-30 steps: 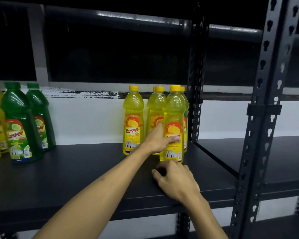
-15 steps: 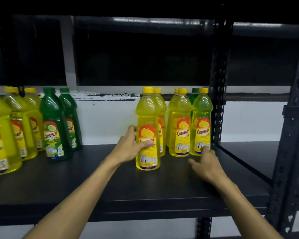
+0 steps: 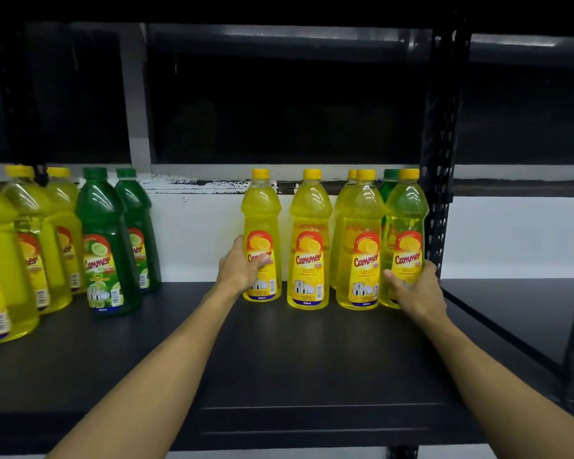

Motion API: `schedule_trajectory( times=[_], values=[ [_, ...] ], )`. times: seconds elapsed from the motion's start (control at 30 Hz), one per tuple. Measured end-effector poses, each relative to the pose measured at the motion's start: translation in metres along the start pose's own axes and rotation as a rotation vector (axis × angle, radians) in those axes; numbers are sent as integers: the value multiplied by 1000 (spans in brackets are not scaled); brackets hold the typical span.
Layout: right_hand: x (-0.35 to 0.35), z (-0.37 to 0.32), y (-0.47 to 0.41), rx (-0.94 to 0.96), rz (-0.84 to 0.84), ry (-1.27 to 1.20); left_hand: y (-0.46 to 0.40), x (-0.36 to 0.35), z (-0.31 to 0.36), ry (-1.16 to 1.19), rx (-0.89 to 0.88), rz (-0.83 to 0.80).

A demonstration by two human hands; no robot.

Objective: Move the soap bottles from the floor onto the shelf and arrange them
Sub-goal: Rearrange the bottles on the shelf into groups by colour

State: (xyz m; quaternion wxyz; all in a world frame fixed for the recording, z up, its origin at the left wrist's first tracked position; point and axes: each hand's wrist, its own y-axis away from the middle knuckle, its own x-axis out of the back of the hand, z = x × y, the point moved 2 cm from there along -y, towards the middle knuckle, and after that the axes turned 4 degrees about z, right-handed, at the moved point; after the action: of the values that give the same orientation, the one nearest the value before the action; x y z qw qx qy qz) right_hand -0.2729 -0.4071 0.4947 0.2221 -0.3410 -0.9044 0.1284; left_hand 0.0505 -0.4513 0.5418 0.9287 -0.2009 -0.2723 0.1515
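The left hand (image 3: 241, 271) is gripping a yellow plastic soap bottle (image 3: 261, 226); the right hand (image 3: 415, 289) is gripping another yellow bottle (image 3: 406, 223), a black steel upright (image 3: 439, 193) crowding its outer side, a green-capped bottle (image 3: 390, 183), probably soap, standing behind.

Four yellow soap bottles (image 3: 309, 240) upright in a row on dark shelf (image 3: 279, 359); leftmost bottle (image 3: 261, 226) inside left fingers (image 3: 262, 261), rightmost bottle (image 3: 406, 226) inside right fingers (image 3: 390, 276); green bottle (image 3: 389, 183) behind.

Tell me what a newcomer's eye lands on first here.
The row of bright yellow bottles glows mid-shelf against the dark shelf. The left hand grips the leftmost one, the right hand the rightmost. Two green bottles stand further left.
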Motion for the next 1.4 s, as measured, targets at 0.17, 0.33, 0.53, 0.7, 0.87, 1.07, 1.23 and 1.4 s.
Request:
schedule_trajectory(
  times=[0.17, 0.33, 0.53, 0.7, 0.87, 1.07, 1.23, 1.4],
  values=[
    [0, -4, 0, 8, 46, 96, -11, -21, 0, 59, -13, -30],
    [0, -3, -2, 3, 73, 165, -6, -25, -8, 83, -26, -107],
    [11, -7, 11, 14, 69, 197, 13, -23, -21, -80, 110, -233],
    [21, -7, 30, 91, 59, 205, 38, -36, -28, -312, 76, -422],
    [16, -16, 52, 171, -25, 164, 58, -44, -25, -656, -26, -491],
    [-10, -41, 72, 226, -125, 198, 64, -40, -27, -683, -53, -484],
    [-32, -56, 80, 225, -145, 231, 68, -38, -26, -682, -51, -471],
    [-35, -60, 79, 249, -155, 245, 68, -38, -27, -677, -51, -451]
  ],
)
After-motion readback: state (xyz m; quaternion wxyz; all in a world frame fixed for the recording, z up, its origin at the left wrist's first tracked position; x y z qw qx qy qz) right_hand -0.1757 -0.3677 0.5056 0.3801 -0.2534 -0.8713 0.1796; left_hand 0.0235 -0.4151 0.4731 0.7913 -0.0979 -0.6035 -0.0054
